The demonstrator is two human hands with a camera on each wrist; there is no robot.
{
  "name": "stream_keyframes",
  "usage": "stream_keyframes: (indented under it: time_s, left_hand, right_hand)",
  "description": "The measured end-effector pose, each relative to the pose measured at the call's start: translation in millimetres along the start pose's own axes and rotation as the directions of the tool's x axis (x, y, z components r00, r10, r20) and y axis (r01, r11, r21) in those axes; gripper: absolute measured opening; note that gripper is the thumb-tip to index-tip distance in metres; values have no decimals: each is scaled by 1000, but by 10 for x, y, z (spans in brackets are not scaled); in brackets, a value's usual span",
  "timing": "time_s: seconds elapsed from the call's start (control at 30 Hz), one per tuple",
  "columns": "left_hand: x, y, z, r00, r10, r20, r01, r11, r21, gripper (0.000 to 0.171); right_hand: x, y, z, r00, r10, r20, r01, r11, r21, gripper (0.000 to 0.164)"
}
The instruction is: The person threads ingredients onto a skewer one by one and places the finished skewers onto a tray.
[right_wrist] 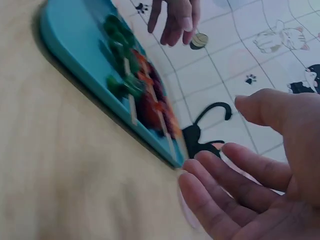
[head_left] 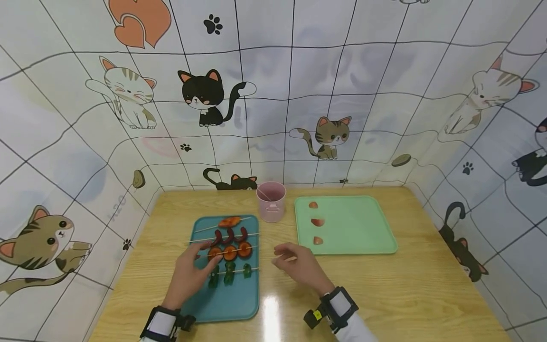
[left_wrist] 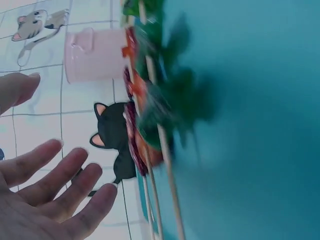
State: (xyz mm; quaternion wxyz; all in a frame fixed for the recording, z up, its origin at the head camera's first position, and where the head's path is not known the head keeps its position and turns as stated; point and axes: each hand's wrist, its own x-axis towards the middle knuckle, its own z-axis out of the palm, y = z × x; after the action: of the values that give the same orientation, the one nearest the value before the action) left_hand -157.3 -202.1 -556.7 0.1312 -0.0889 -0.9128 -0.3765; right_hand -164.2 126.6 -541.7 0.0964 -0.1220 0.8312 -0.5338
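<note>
My left hand hovers over the blue tray, its fingers spread and apart from the skewers in the left wrist view. Four rows lie on that tray: a skewer with an orange-brown piece, one with dark red curved pieces, one with round orange slices, and one with green pieces. Between the two trays, my right hand is held above the table, fingers loosely bent. Nothing shows in its palm in the right wrist view.
A pink cup with a thin stick inside stands behind the trays. To the right lies a light green tray with three small reddish-brown pieces along its left side. Cat-patterned sheeting encloses the wooden table at back and sides.
</note>
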Motion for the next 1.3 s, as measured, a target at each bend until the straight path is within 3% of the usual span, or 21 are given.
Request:
stream_keyframes:
  time_s: [0.23, 0.5, 0.93, 1.13, 1.3]
  left_hand:
    - [194, 231, 141, 999, -25, 41, 29, 995, -99, 73]
    - [497, 368, 340, 993, -63, 101, 83, 975, -206, 87]
    - [1131, 443, 778, 987, -88, 134, 125, 946, -298, 93]
    - [1428, 402, 963, 989, -77, 130, 114, 945, -305, 97]
    - [1595, 368, 1109, 989, -52, 137, 95, 940, -328, 101]
  right_hand:
    - [209, -148, -375, 989, -65, -131, 61, 998, -35, 44]
    - [609, -253, -647, 972, -139, -187, 115, 984, -135, 47]
    - [1257, -362, -675, 972, -169, -161, 120, 954, -275, 49]
    - [1528, -455, -627, 974, -197, -112, 141, 914, -381, 45]
    - [1736, -487, -534, 975, -212, -70, 162, 888, -430, 36]
